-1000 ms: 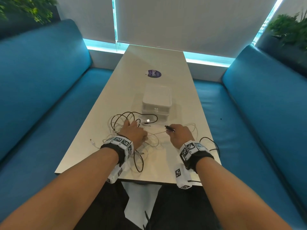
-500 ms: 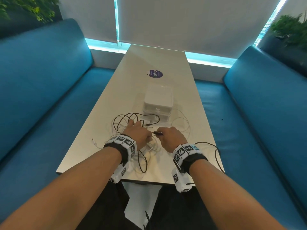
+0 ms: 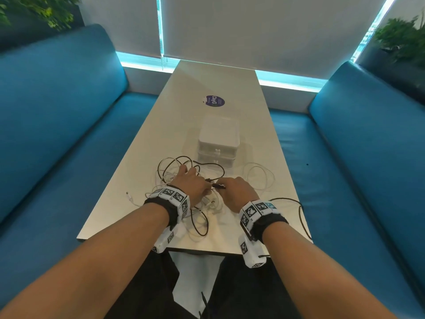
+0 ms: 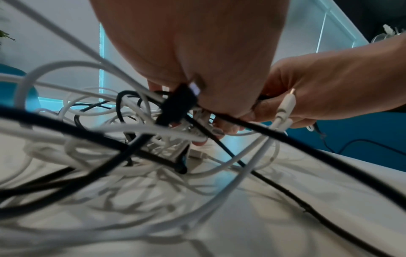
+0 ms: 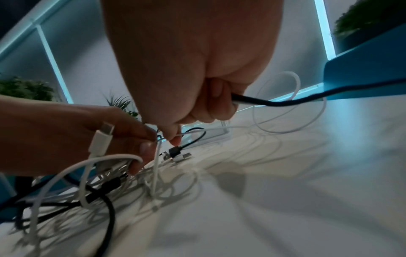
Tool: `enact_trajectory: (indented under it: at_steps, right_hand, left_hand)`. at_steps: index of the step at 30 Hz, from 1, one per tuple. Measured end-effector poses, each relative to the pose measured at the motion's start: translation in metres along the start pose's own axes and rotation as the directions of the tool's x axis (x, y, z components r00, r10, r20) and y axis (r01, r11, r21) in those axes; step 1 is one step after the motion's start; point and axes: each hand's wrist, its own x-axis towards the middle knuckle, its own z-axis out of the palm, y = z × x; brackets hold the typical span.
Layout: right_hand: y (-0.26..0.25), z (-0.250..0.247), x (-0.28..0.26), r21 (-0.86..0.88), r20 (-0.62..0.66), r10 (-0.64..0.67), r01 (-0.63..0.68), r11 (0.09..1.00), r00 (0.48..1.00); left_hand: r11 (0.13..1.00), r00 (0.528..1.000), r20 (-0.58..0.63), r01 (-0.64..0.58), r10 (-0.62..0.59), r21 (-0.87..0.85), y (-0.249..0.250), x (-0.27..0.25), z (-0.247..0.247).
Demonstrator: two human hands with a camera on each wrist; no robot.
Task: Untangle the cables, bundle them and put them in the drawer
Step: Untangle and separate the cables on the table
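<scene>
A tangle of black and white cables (image 3: pixel 184 178) lies on the near end of the table (image 3: pixel 147 143), in front of a small white two-drawer box (image 3: pixel 218 143) whose drawers are closed. My left hand (image 3: pixel 190 183) sits on the tangle and pinches cable strands (image 4: pixel 175 107) between curled fingers. My right hand (image 3: pixel 236 192) is right beside it, fist closed round a black cable (image 5: pixel 274 102) whose plug end (image 3: pixel 218 186) sticks out toward the left hand. A white USB-C plug (image 5: pixel 102 139) hangs against the left hand. A loose black plug (image 5: pixel 174 151) lies on the table.
A black cable loop (image 3: pixel 299 217) trails off the table's right front corner. A thin white loop (image 3: pixel 259 178) lies right of the box. A round purple sticker (image 3: pixel 213 101) is farther up the table. Blue benches (image 3: pixel 57 139) flank both sides.
My right hand has moved left, from about a hand's width away to right beside the left hand, bringing the black plug with it. The left hand stayed on the tangle.
</scene>
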Motion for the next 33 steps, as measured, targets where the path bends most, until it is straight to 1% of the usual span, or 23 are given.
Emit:
enact_trajectory:
  at_steps: [3, 5, 7, 10, 12, 14, 16, 18, 22, 24, 29, 33]
  right_hand:
    - [0.002, 0.0, 0.001, -0.023, 0.0, 0.013, -0.013, 1.0, 1.0]
    - [0.01, -0.003, 0.0, -0.073, -0.015, 0.031, -0.032, 0.997, 0.999]
    - [0.02, -0.006, -0.003, -0.112, -0.038, 0.075, -0.079, 0.991, 0.996]
    - [0.024, -0.006, -0.006, -0.15, -0.068, 0.13, -0.139, 0.979, 0.989]
    - [0.019, -0.004, -0.007, -0.132, -0.086, 0.105, -0.116, 0.984, 0.991]
    - [0.013, -0.003, -0.007, -0.097, -0.087, 0.043, -0.051, 0.994, 0.995]
    - [0.005, -0.003, -0.006, -0.103, -0.057, -0.014, 0.009, 0.995, 0.998]
    - [-0.002, 0.0, -0.006, -0.131, -0.018, -0.05, 0.047, 0.99, 0.999]
    - [-0.006, 0.005, -0.002, -0.172, -0.006, -0.064, 0.062, 0.983, 0.998]
    - [-0.001, 0.002, -0.002, -0.176, -0.016, -0.043, 0.04, 0.984, 0.999]
    - [0.023, -0.01, -0.002, -0.154, -0.062, 0.086, -0.095, 0.984, 0.994]
    - [0.023, -0.008, -0.004, -0.14, -0.066, 0.125, -0.133, 0.981, 0.99]
  left_hand:
    - [0.999, 1.0, -0.007, 0.019, -0.019, -0.034, 0.0, -0.001, 0.0]
    - [0.999, 0.999, 0.012, 0.032, -0.031, -0.017, -0.003, -0.003, 0.001]
    - [0.999, 0.999, 0.022, 0.044, -0.044, 0.012, -0.005, -0.005, 0.002]
    - [0.999, 0.999, 0.042, 0.034, -0.035, 0.008, -0.004, -0.005, 0.0]
    - [1.0, 0.998, 0.061, 0.021, -0.021, 0.005, -0.002, -0.004, -0.003]
    - [1.0, 0.998, 0.052, 0.016, -0.017, 0.014, -0.001, -0.004, -0.004]
    - [1.0, 0.999, 0.039, 0.018, -0.019, 0.025, -0.001, -0.005, -0.003]
    - [0.999, 0.999, 0.05, 0.011, -0.012, 0.033, 0.002, -0.005, -0.004]
    - [1.0, 1.0, 0.029, 0.011, -0.012, 0.012, 0.002, -0.004, -0.004]
    - [1.0, 1.0, 0.01, 0.022, -0.022, 0.001, -0.002, -0.005, -0.003]
    - [1.0, 1.0, 0.001, 0.03, -0.03, -0.006, -0.01, -0.006, -0.004]
    - [0.999, 0.999, -0.019, 0.048, -0.048, -0.003, -0.01, -0.004, -0.002]
